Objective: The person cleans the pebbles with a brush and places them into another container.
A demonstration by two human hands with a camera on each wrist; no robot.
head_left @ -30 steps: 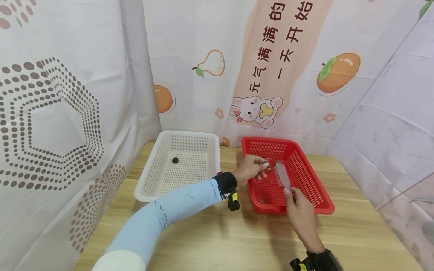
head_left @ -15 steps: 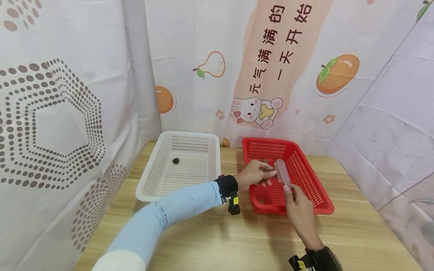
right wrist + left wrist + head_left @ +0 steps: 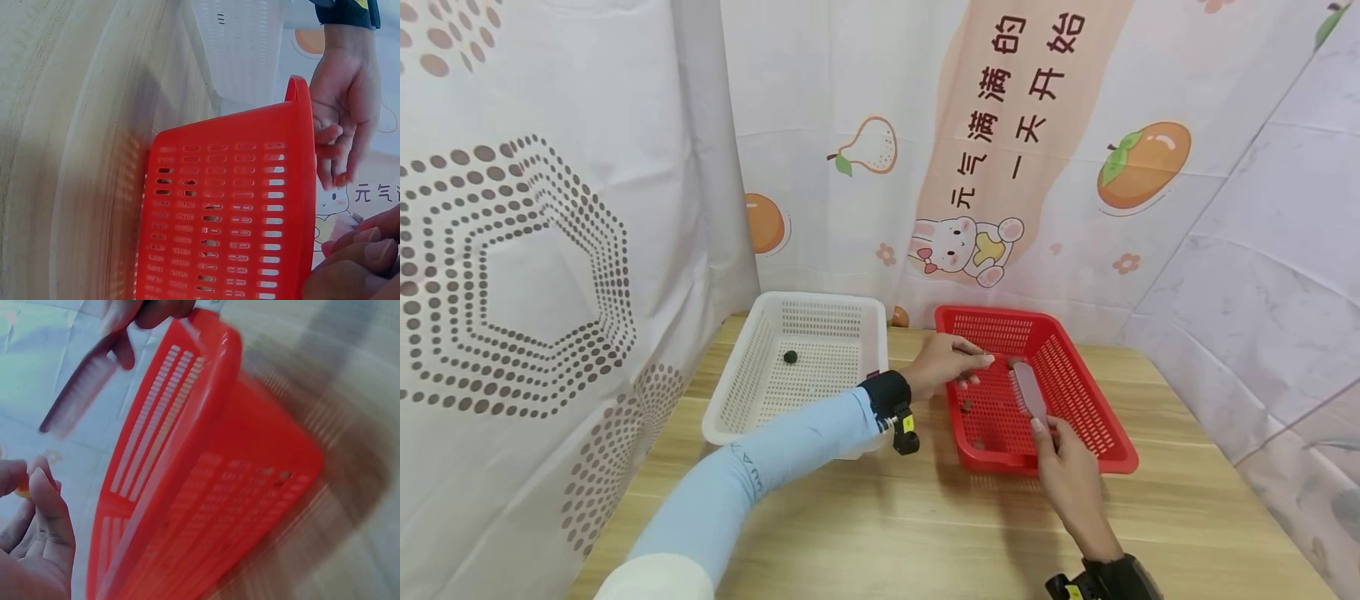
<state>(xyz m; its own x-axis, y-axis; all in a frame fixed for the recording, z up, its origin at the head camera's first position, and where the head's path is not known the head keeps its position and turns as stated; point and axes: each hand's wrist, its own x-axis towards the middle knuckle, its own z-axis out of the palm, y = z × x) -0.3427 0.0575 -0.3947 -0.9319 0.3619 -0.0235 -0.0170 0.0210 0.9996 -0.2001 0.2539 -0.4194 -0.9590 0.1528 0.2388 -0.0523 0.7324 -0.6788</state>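
My left hand (image 3: 940, 364) is over the left rim of the red basket (image 3: 1122, 446). Its thumb and finger pinch a small orange thing (image 3: 24, 489), mostly hidden by the fingertips, so its kind is unclear. From the near side, my right hand (image 3: 1070, 479) grips the handle of a mauve brush (image 3: 1028, 388). The brush slants over the basket, its pale bristles facing left and apart from the left hand. Inside the basket lie small dark lumps, one (image 3: 966, 406) by the left wall and another (image 3: 978, 444) near the front, too small to identify.
To the left stands a white basket (image 3: 718, 417) with a small dark green ball-like thing (image 3: 790, 357) in it. Both baskets rest on a wooden table (image 3: 925, 533). Printed curtains (image 3: 820, 83) hang behind and at the sides.
My left hand went slightly right and down by the brush, then came up and left, away from the bristles, pinching the small orange thing. The right hand keeps its grip and shifts the brush slightly.
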